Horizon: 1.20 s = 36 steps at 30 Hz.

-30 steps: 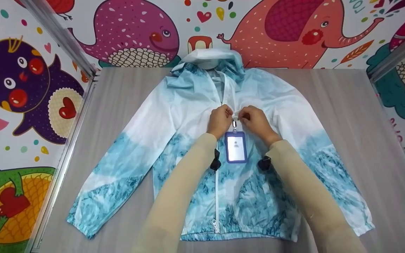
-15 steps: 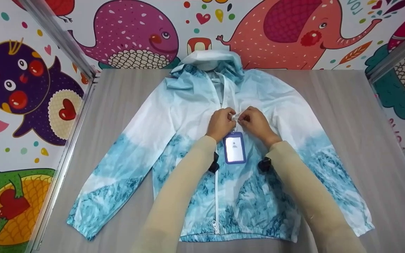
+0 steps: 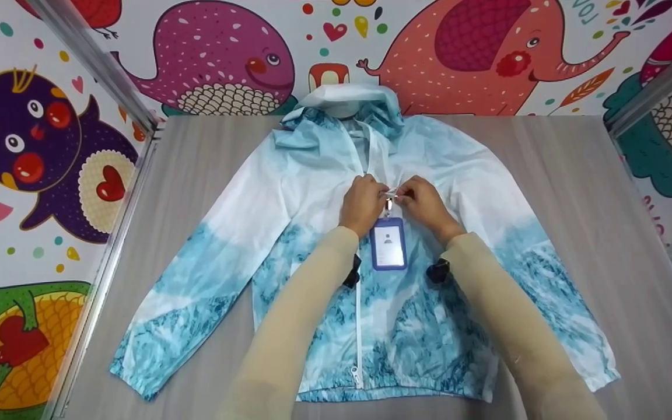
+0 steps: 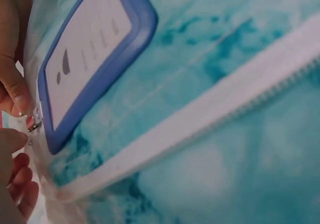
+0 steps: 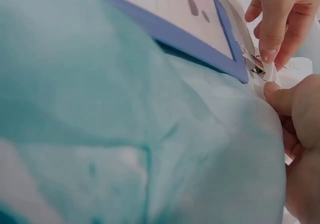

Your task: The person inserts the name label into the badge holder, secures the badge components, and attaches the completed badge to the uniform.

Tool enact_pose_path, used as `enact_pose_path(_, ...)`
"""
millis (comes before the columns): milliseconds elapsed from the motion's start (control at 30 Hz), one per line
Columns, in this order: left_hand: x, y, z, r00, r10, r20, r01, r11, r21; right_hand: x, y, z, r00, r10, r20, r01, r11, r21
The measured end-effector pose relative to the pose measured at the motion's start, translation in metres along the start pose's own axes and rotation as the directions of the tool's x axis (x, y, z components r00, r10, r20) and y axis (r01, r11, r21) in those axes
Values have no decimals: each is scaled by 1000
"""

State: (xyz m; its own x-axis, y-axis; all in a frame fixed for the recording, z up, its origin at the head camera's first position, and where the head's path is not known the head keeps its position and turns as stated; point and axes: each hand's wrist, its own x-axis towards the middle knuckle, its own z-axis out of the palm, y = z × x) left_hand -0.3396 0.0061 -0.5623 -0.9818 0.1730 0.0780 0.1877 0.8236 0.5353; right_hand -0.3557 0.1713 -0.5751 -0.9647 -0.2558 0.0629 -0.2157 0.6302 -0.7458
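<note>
A light blue and white hooded jacket (image 3: 336,256) lies spread front up. On its chest rests a purple-framed badge holder (image 3: 389,244) with a small metal clip (image 5: 256,68) at its top. My left hand (image 3: 364,204) pinches a small fold of white fabric right beside the clip. From the other side my right hand (image 3: 426,204) pinches at the clip's end, thumb and fingertip close together. A thin metal pin (image 5: 281,65) shows by the left fingertips in the right wrist view. I cannot tell exactly how much of the pin the right fingers hold.
The jacket covers much of the wood-grain table (image 3: 196,157). White zipper tape (image 3: 359,326) runs down its front to a pull (image 3: 355,373) at the hem. Cartoon-printed panels (image 3: 225,52) wall in the back and sides, with a metal rail (image 3: 108,262) along the left edge.
Both hands stay at the chest, with small finger movements at the clip. The metal clip, mostly covered half a second ago, shows again below the fingers; the badge holder has shifted slightly.
</note>
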Motion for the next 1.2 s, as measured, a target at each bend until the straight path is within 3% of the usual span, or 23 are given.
enact_pose_path(267, -2, -5, 2, 988, 150, 44, -155, 973, 172, -1, 0, 0, 1000, 30, -3, -30, 999, 24)
enact_pose_path(367, -1, -6, 3, 982, 183, 56, -190, 964, 187, 0, 1, 1, 998, 58, 0, -58, 998, 37)
enact_pose_path(600, -2, -7, 10, 981, 192, 43, -196, 964, 181, -1, 4, 1, 999, 47, -2, -47, 997, 55)
enact_pose_path(867, -2, -8, 13, 960, 277, 30, -272, 913, 305, -1, 5, -1, 997, 66, 37, -69, 995, 76)
enact_pose_path(1067, -2, -9, 13, 955, 293, 45, -291, 895, 339, -1, 6, -1, 993, 99, 67, -106, 988, 116)
enact_pose_path(1200, -2, -10, 12, 942, 332, 41, -324, 875, 360, -1, 5, -1, 994, 85, 66, -90, 993, 82)
